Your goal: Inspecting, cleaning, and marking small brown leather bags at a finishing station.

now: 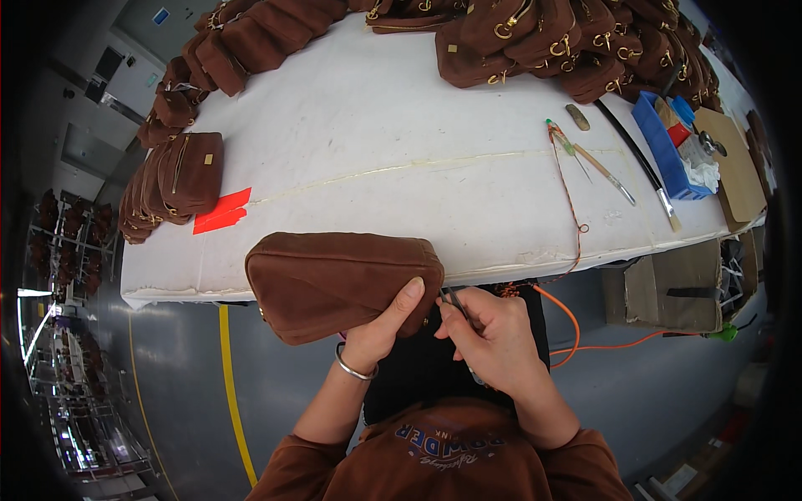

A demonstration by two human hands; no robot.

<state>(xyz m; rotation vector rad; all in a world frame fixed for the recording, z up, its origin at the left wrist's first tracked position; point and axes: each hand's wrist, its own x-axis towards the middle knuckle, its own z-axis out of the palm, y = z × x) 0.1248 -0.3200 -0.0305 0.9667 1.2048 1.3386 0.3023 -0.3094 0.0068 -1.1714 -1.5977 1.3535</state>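
Note:
A brown soft bag [334, 280] is held at the front edge of the white padded table [359, 167]. My left hand [384, 326] is closed on the bag's right lower part, thumb pressed on its side; a silver bangle is on the wrist. My right hand [489, 334] grips a thin dark metal tool [451, 296], perhaps snips or tweezers, its point at the bag's right end. What the tool touches there is hidden behind the bag.
Piled brown bags [535, 42] line the back and left [188, 171]. Red tape [221, 209], an awl [576, 159], a brush [652, 167], a blue bin [656, 150] and cardboard [735, 167] lie on the table. An orange hose [568, 317] hangs below, beside a carton [677, 292].

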